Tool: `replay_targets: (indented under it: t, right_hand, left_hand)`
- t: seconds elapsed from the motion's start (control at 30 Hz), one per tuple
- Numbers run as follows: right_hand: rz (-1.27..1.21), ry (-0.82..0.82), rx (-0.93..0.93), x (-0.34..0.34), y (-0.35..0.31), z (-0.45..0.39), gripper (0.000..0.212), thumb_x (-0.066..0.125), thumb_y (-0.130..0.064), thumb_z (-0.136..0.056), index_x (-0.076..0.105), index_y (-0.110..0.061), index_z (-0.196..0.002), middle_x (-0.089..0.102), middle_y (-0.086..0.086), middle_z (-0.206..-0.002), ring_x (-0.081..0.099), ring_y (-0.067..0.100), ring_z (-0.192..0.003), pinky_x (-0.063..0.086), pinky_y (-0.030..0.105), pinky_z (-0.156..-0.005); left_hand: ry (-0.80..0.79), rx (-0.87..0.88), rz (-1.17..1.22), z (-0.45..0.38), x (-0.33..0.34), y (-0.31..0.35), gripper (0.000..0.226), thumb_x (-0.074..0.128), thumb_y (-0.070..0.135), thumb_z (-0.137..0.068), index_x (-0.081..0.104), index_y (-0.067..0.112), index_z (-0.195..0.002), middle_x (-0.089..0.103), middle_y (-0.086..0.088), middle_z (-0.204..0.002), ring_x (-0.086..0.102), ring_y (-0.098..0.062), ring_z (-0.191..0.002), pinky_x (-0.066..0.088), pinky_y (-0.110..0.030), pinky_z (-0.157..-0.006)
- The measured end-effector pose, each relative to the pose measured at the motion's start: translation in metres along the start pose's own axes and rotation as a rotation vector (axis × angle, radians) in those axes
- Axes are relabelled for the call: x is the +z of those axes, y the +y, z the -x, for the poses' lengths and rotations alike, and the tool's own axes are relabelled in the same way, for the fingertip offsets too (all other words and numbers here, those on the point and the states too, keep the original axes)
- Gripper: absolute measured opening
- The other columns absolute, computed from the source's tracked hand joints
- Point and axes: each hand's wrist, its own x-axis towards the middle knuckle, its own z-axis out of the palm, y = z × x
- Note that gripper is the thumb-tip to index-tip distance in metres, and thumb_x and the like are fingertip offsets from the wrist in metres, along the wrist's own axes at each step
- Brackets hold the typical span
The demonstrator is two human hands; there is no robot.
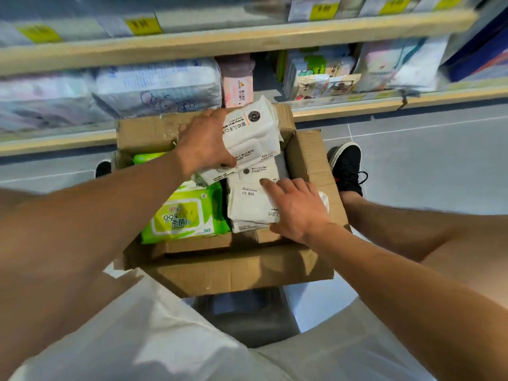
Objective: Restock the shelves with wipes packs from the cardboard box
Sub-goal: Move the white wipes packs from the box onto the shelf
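Note:
An open cardboard box [310, 158] stands on the floor between my feet, in front of the low shelves. My left hand [203, 141] grips a stack of white wipes packs [253, 133], lifted above the box's far side. My right hand [297, 207] rests with spread fingers on more white packs [247, 199] lying in the box's right half. A green wipes pack [184, 215] lies in the left half, with another green pack [145, 158] partly hidden behind my left forearm.
The bottom shelf [357, 105] holds large white bagged packs [159, 86] at left, a pink pack [237, 83] in the middle and small colourful packs [319, 75] at right. An upper shelf edge [220, 42] carries yellow price tags. Grey floor tiles lie to the right.

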Motion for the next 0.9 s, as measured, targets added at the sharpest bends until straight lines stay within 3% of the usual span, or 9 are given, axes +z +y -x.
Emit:
replay_targets:
  t: [0.37, 0.53, 0.67, 0.9]
  right_hand:
    - [-0.075, 0.212, 0.163, -0.083, -0.049, -0.024, 0.095, 0.075, -0.051, -0.069, 0.022, -0.031, -0.146, 0.045, 0.001, -0.136, 0.039, 0.030, -0.123, 0.030, 0.045, -0.103]
    - [-0.147, 0.348, 0.204, -0.118, -0.065, -0.053, 0.094, 0.074, -0.056, -0.068, 0.028, -0.030, -0.145, 0.047, 0.002, -0.135, 0.042, 0.033, -0.119, 0.035, 0.046, -0.097]
    - [-0.161, 0.425, 0.241, -0.148, -0.075, -0.081, 0.093, 0.077, -0.050, -0.068, 0.028, -0.029, -0.144, 0.048, 0.006, -0.133, 0.042, 0.033, -0.121, 0.034, 0.049, -0.102]
    - [-0.150, 0.585, 0.233, -0.199, -0.083, -0.135, 0.090, 0.079, -0.048, -0.065, 0.034, -0.028, -0.140, 0.050, 0.008, -0.131, 0.045, 0.035, -0.117, 0.038, 0.048, -0.095]
  left_hand:
    - [0.280, -0.182, 0.098, 0.057, -0.117, -0.073, 0.101, 0.090, 0.036, -0.041, 0.044, 0.024, -0.130, 0.053, -0.007, -0.121, 0.051, -0.031, -0.111, 0.044, -0.045, -0.090]
    - [0.332, -0.264, 0.100, 0.071, -0.146, -0.105, 0.100, 0.090, 0.037, -0.042, 0.042, 0.022, -0.129, 0.052, -0.008, -0.121, 0.051, -0.032, -0.111, 0.041, -0.044, -0.086]
    - [0.378, -0.304, 0.131, 0.075, -0.159, -0.126, 0.099, 0.090, 0.036, -0.044, 0.042, 0.025, -0.130, 0.052, -0.008, -0.120, 0.051, -0.031, -0.112, 0.041, -0.044, -0.088]
    - [0.384, -0.330, 0.144, 0.061, -0.171, -0.145, 0.098, 0.090, 0.039, -0.041, 0.044, 0.022, -0.125, 0.052, -0.007, -0.118, 0.053, -0.031, -0.108, 0.045, -0.045, -0.087]
